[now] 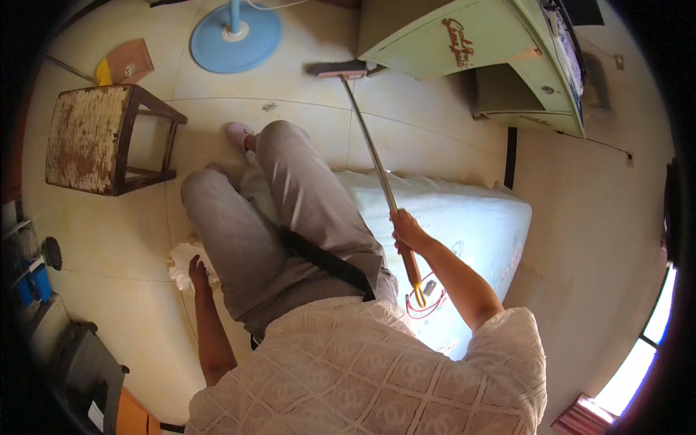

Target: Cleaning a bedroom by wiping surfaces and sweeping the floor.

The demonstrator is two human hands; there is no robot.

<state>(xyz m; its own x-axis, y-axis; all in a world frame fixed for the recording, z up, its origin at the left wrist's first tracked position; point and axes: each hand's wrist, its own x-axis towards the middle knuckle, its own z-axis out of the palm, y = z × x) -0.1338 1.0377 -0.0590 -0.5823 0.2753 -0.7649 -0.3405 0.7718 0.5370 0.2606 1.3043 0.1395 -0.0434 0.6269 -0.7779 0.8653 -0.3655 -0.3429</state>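
My right hand [409,231] is closed around the handle of a long broom [375,152], just above its brown grip with a yellow hanging loop. The broom's metal pole slants away to a pink head with dark bristles [340,70], low by the corner of a pale green desk [429,49]. On the other side, my left hand [199,273] hangs down beside my thigh, over a crumpled white bag or cloth [182,263]. Whether its fingers grip this white thing cannot be made out.
A worn wooden stool [89,141] stands on the tiled floor, near a brown-and-yellow box [128,61]. A round blue stand base [236,46] is further off. A plastic-covered mattress [478,228] lies at my right, with a red cord [427,312] on it. A black chair [81,364] is lower left.
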